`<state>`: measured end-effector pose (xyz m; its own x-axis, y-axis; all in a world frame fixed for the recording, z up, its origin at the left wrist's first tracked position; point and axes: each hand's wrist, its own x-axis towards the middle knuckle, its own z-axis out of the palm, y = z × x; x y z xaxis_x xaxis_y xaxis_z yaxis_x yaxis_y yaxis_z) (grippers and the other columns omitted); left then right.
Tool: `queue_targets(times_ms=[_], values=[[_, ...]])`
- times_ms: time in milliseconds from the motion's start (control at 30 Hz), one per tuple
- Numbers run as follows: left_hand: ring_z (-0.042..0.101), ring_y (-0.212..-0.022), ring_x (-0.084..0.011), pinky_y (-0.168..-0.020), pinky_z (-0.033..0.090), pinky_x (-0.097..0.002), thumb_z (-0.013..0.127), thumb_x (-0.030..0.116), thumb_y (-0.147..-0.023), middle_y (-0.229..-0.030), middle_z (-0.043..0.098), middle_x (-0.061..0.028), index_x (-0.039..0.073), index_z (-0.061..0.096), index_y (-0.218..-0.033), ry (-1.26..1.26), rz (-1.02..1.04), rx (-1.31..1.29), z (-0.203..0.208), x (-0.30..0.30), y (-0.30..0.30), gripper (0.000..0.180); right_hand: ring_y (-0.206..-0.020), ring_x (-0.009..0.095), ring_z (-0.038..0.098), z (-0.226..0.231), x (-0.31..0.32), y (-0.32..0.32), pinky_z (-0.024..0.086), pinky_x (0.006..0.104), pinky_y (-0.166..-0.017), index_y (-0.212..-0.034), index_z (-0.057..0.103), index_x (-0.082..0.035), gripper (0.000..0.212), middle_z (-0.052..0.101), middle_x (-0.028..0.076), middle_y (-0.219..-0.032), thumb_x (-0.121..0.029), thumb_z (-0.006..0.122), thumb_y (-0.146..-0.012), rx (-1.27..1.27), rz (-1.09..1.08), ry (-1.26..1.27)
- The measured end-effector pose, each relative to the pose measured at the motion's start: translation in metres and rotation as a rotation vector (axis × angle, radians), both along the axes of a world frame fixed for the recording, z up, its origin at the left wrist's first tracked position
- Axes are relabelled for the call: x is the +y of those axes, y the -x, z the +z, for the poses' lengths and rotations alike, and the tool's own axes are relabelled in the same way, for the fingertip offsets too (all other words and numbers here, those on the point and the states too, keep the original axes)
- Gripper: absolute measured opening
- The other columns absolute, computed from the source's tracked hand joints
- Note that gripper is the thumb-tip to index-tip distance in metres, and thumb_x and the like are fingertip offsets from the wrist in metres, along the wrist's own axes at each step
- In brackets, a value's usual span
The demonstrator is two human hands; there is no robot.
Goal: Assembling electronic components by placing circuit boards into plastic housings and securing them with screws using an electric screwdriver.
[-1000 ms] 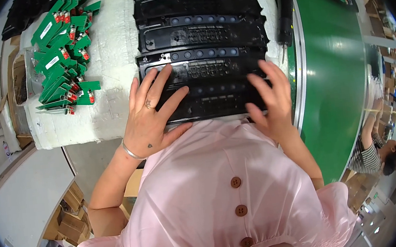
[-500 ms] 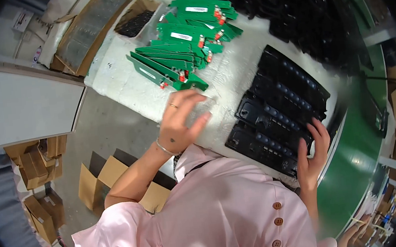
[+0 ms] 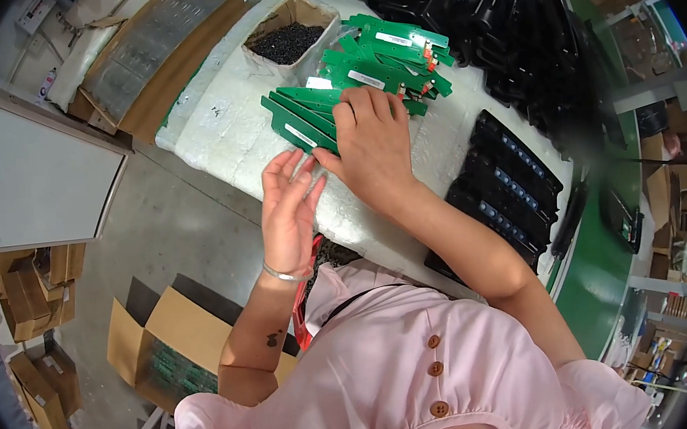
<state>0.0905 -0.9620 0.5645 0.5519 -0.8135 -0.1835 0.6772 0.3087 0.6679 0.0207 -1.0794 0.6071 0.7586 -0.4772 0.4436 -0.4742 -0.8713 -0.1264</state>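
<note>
Flat green circuit boards [image 3: 309,122] fanned in a row, white labels showing

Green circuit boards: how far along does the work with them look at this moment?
Done: a row of black panels lies laid out on the padded bench. In hand: the right hand presses on the fanned green circuit boards, the left hand open beside it, holding nothing. Left: most boards remain piled, and none sits on a panel.

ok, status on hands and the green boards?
Right hand flat on green circuit boards. Left hand open beside it, holding nothing. Box of black parts behind, not in the way.
</note>
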Motion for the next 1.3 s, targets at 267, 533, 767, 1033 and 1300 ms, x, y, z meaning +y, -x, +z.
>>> queue_targets(times_ms=[267,533,767,1033,1300], values=[[0.037,-0.118,-0.0212,-0.099,0.032,-0.0361,0.046,0.006,-0.084,-0.128,0.035,-0.0090,0.007,0.035,-0.121,-0.020,-0.067,-0.120,0.000,0.010,-0.005,0.039,-0.086,0.025,0.048,0.000,0.018,-0.006,0.034,0.0412,-0.081,-0.082,0.050,-0.006,0.030,0.053,0.007,-0.080,-0.016,0.068,-0.060,0.083,0.013,0.073],[0.037,-0.119,-0.0253,-0.095,0.034,-0.0478,0.047,0.039,-0.086,-0.132,0.035,-0.0087,0.015,0.030,-0.128,0.470,-0.386,0.326,0.038,-0.002,0.016,0.051,-0.080,0.009,0.054,0.056,-0.013,0.041,0.044,0.0234,-0.068,-0.090,0.055,0.000,0.032,0.059,0.005,-0.085,-0.012,0.073,-0.066,-0.146,0.159,-1.484],[0.050,-0.105,-0.0244,-0.087,0.041,-0.0442,0.046,0.048,-0.085,-0.117,0.050,-0.0058,0.016,0.044,-0.116,0.177,-0.454,0.311,0.057,-0.043,0.065,0.044,-0.084,0.030,0.055,0.072,0.010,0.111,0.044,0.0342,-0.075,-0.098,0.054,-0.003,0.042,0.056,0.012,-0.091,-0.019,0.073,-0.063,-0.359,0.006,-0.186],[0.044,-0.113,-0.0185,-0.093,0.039,-0.0350,0.046,0.027,-0.090,-0.124,0.042,-0.0089,0.005,0.033,-0.128,0.153,-0.604,0.077,0.047,-0.052,0.141,0.046,-0.073,0.028,0.062,0.061,0.003,0.196,0.049,0.0313,-0.066,-0.088,0.059,0.005,0.039,0.062,0.018,-0.084,-0.016,0.070,-0.057,-0.250,-0.024,-0.465],[0.048,-0.105,-0.0415,-0.065,0.056,-0.0478,0.030,0.041,-0.092,-0.094,0.049,-0.0214,0.003,0.038,-0.119,0.190,-0.957,0.367,0.045,-0.090,0.150,0.047,-0.066,0.011,0.056,0.066,-0.074,0.302,0.046,0.0238,-0.065,-0.098,0.059,0.001,0.040,0.060,0.008,-0.088,-0.014,0.068,-0.063,-0.519,-0.094,-0.682]])
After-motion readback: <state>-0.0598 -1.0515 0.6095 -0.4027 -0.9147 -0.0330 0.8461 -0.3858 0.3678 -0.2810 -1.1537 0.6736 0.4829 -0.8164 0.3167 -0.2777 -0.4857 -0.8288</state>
